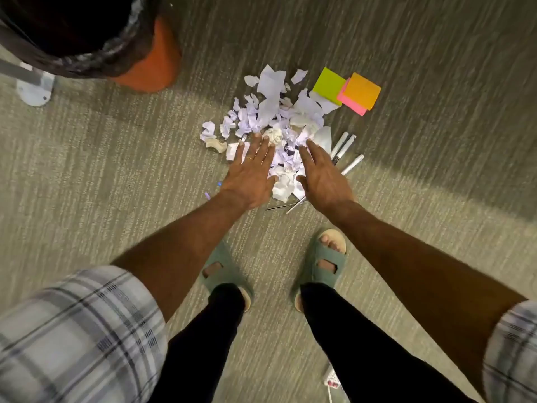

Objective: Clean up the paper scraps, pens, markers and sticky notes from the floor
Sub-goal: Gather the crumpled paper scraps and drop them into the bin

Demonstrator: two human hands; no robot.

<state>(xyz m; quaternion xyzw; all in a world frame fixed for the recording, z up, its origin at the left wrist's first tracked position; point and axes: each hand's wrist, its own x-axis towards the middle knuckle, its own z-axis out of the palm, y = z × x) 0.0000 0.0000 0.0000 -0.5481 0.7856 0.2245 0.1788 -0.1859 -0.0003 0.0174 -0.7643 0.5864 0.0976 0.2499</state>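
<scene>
Both hands are out over the pile at centre frame. Left hand (250, 175) is palm down, fingers straight and slightly spread, with a ring (250, 157) on one finger; its fingertips reach the lower left edge of the paper scraps (273, 112). Right hand (321, 175) is also palm down, fingers straight and closer together, tips over the lower right of the heap. Neither hand holds anything, and I can't tell whether they touch the paper or hover just above it. The scraps are white, crumpled and torn, in one loose heap on the carpet (436, 199) just above centre. The sticky notes are at the heap's upper right: green pad (329, 84) touching the scraps, orange pad (363, 90) lying on the pink pad (350, 105) just beside it. White markers (353, 164) lie at the right edge of the heap, right of the right hand's fingers. Thin pens (295, 206) stick out from under the heap's lower edge, between the two wrists. Two small bluish bits (207, 195) lie left of the left wrist, too small to identify. An orange bin (154, 62) with a black liner (87, 53) stands upper left, apart from the heap. Below the hands are green slippers (319, 266), toes pointing at the pile. A white power strip (331, 379) sits at the bottom edge.
</scene>
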